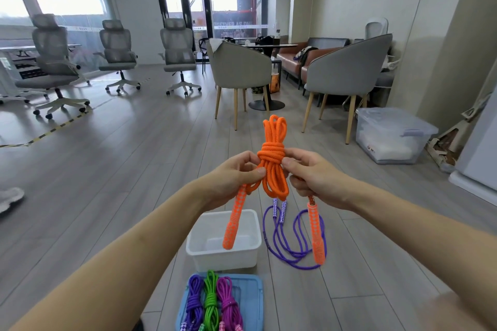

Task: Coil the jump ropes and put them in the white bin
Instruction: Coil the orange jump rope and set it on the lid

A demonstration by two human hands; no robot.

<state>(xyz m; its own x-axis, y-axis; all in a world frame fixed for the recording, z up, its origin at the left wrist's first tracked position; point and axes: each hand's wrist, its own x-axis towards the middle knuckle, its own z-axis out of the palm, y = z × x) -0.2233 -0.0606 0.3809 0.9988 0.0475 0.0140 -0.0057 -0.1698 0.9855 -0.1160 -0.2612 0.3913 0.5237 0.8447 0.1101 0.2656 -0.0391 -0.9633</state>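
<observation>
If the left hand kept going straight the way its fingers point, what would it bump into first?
The left hand points inward at the orange jump rope, whose wrapped middle it already pinches. Beyond that bundle, the right hand would likely come next, though depth is hard to judge.

A bright orange braided jump rope (272,158) was gathered into a long upright bundle, several turns wrapped tightly round its middle. Its two orange, white-dotted plastic handles (233,220) hung down, one over the bin, the other to the right. A white rectangular plastic bin (250,243) stood open on the wooden floor below. Just right of it a thin purple jump rope (297,244) lay uncoiled in loose loops. Nearer, three coiled ropes, purple (195,298), green (211,295) and magenta (228,301), lay side by side on a flat blue plastic lid (252,301).
</observation>
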